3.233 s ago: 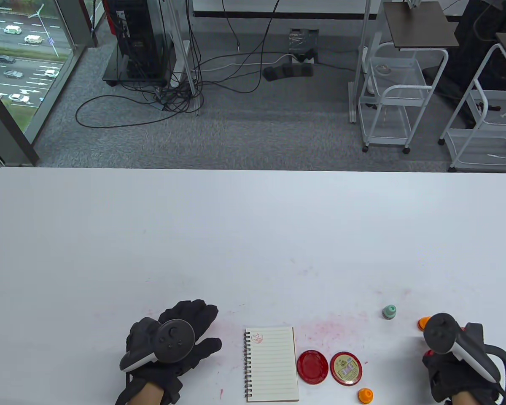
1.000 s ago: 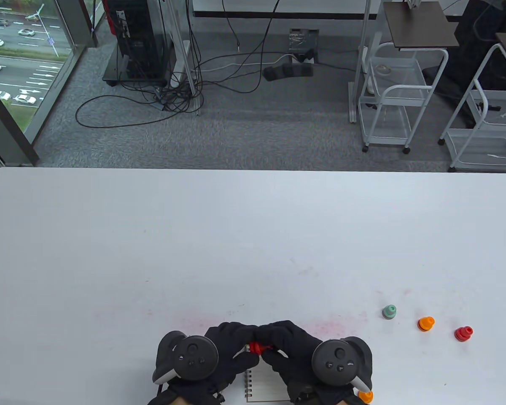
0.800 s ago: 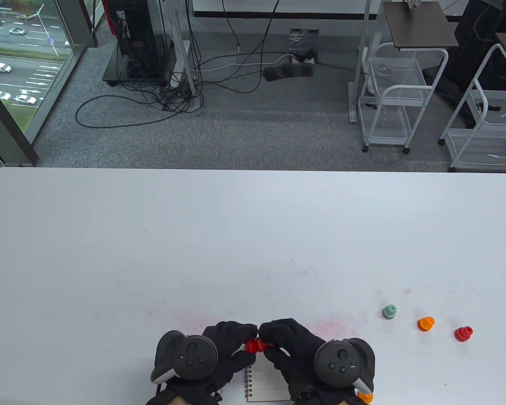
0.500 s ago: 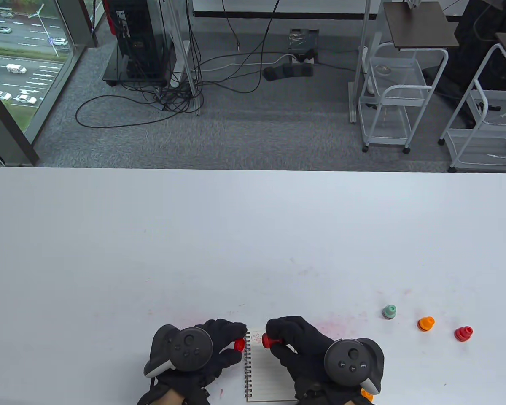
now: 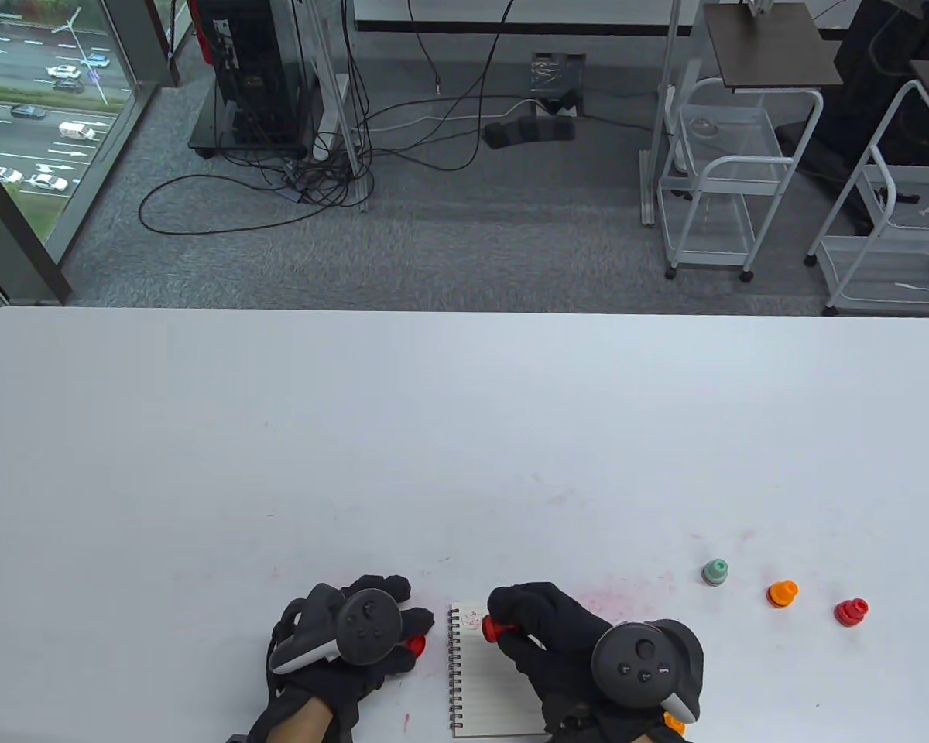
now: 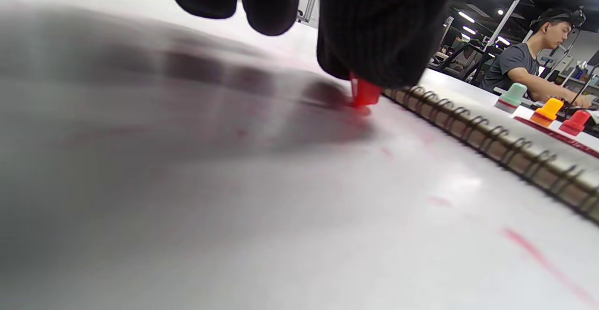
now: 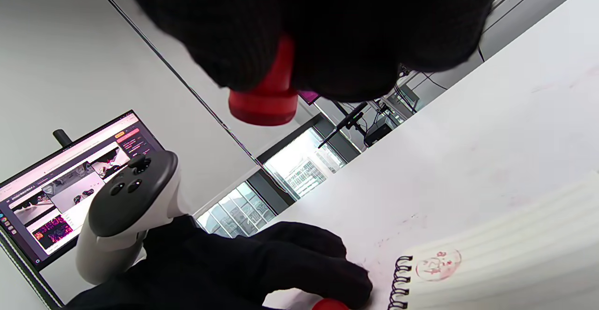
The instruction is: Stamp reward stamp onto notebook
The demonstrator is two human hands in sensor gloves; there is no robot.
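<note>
A small spiral notebook lies at the table's near edge, with one red print at its top left corner. My right hand pinches the red stamp just above that corner; in the right wrist view the stamp hangs face down, clear of the lined page. My left hand is left of the spiral binding, fingertips pinching the small red cap. Seen from the left wrist, the cap touches the table beside the binding.
Green, orange and red stamps stand in a row at the right. Another orange stamp peeks out under my right wrist. Pink ink smears mark the table. A person sits beyond the table.
The hands, together on the stamp a second ago, have parted. The left went left and down to the table with the red cap; the right keeps the stamp over the notebook's corner.
</note>
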